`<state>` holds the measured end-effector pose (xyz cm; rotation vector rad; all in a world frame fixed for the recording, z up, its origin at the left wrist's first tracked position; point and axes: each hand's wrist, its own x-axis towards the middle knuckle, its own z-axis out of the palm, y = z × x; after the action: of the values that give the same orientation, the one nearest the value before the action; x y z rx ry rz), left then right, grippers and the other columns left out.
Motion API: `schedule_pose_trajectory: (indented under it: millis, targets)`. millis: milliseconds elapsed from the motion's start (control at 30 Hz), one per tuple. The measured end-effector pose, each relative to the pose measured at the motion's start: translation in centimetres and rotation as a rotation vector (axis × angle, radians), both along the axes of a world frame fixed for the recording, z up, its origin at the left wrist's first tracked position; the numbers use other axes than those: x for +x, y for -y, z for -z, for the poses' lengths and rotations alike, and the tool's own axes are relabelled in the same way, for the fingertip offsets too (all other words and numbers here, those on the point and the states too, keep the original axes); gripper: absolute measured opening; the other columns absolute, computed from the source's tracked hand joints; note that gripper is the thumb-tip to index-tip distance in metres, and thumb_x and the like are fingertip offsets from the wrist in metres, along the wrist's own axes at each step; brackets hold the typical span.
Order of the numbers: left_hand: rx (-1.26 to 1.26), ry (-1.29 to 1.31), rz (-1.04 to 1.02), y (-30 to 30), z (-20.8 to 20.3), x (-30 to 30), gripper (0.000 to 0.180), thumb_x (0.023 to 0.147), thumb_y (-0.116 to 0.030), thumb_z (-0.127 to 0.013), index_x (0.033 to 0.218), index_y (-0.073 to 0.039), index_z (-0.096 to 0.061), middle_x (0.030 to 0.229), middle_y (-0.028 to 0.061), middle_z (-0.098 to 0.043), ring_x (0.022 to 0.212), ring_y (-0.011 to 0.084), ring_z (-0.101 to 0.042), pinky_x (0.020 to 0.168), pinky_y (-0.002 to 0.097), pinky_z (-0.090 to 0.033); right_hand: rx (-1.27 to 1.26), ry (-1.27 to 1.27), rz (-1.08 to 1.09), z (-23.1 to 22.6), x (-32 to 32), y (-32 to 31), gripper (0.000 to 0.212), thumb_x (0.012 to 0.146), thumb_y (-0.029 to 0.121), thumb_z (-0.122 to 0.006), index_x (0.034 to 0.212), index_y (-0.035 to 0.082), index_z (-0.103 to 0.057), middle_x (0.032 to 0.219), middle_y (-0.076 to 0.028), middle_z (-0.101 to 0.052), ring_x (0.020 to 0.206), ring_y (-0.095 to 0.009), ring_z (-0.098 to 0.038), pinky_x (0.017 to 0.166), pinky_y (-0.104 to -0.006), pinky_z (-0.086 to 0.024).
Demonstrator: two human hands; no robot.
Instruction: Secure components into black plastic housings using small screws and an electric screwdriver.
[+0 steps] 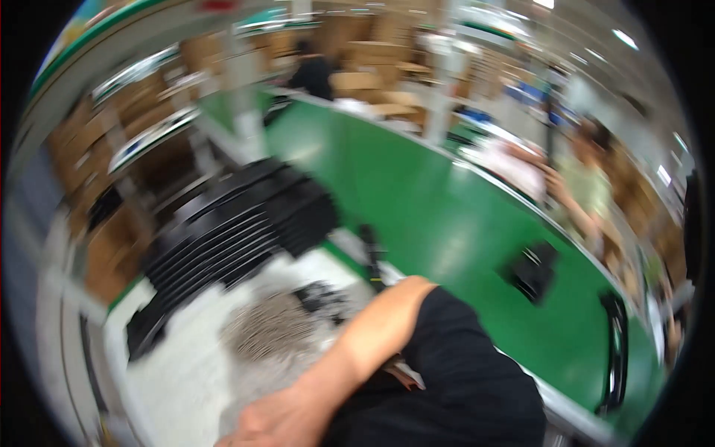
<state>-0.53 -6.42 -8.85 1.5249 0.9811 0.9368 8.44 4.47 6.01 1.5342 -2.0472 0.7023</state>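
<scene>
My right hand (279, 419) is low in the picture over the white work surface (179, 372), its forearm bent across from a black sleeve. Motion smears it and the lower edge cuts off the fingers, so what it holds, if anything, is hidden. Nearest to it lies a heap of small greyish-brown pieces (269, 328), apparently on clear plastic. Some small black parts (322, 298) lie beside the heap. Beyond them a row of black ribbed panels (216, 249) is stacked along the far side of the surface. My left hand is out of view.
A green conveyor belt (402, 186) runs past on the right, carrying a black box-shaped part (532, 272) and a long black part (614, 350). A slim black upright thing (370, 257) stands at the surface's edge. Across the belt is a person (585, 182); another (311, 73) is farther back near cardboard boxes.
</scene>
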Motion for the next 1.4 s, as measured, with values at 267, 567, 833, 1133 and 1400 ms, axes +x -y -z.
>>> schedule_pose_trajectory:
  millis: [267,567,833,1133,1400]
  targets:
    - [-0.219,0.315,-0.688,12.1,-5.6,3.6,0.089,0.055,-0.014,-0.092,0.129,-0.004,-0.045,0.126,0.0114,-0.053,0.116,0.02,-0.05,0.097,0.0382,-0.043,0.344,0.295,0.286,-1.5,-0.5,0.1,0.03,0.096,0.035,-0.05,0.1,0.006,-0.057,0.065,-0.006,-0.054,0.053,-0.023,-0.059,0.044,-0.0338,-0.047]
    - [-0.18,0.184,-0.446,11.4,-4.4,1.9,0.09,0.053,-0.022,-0.094,0.131,-0.007,-0.05,0.111,0.0089,-0.062,0.106,0.0205,-0.058,0.089,0.0361,-0.049,0.388,0.244,-0.187,-4.9,-1.5,-1.3,0.026,0.09,0.02,-0.052,0.114,0.011,-0.057,0.108,-0.013,-0.056,0.093,-0.027,-0.054,0.078,-0.0374,-0.046]
    - [-0.117,0.136,-0.609,10.2,-7.7,0.9,0.094,0.056,-0.016,-0.092,0.134,-0.004,-0.042,0.126,0.0124,-0.054,0.115,0.0223,-0.053,0.099,0.0392,-0.042,0.626,0.585,0.202,-6.5,-1.4,-0.8,0.029,0.089,0.029,-0.059,0.102,0.003,-0.057,0.106,-0.019,-0.06,0.091,-0.035,-0.061,0.071,-0.0387,-0.05]
    - [-0.141,0.124,-0.626,10.0,-8.7,1.2,0.078,0.058,-0.016,-0.089,0.126,-0.002,-0.053,0.121,0.0084,-0.057,0.109,0.0164,-0.055,0.094,0.0341,-0.045,0.517,0.427,0.136,-5.7,-2.2,-0.9,0.031,0.094,0.025,-0.054,0.109,-0.002,-0.053,0.084,-0.013,-0.058,0.065,-0.027,-0.063,0.053,-0.0322,-0.053]
    - [-0.036,0.065,-0.472,10.4,-7.7,-1.5,0.071,0.062,-0.01,-0.086,0.123,-0.001,-0.051,0.103,0.0124,-0.063,0.095,0.0173,-0.061,0.084,0.0314,-0.049,0.32,0.231,-0.191,-7.4,-2.0,-2.7,0.027,0.083,0.003,-0.062,0.108,-0.005,-0.063,0.12,-0.02,-0.058,0.113,-0.034,-0.059,0.082,-0.0339,-0.057]
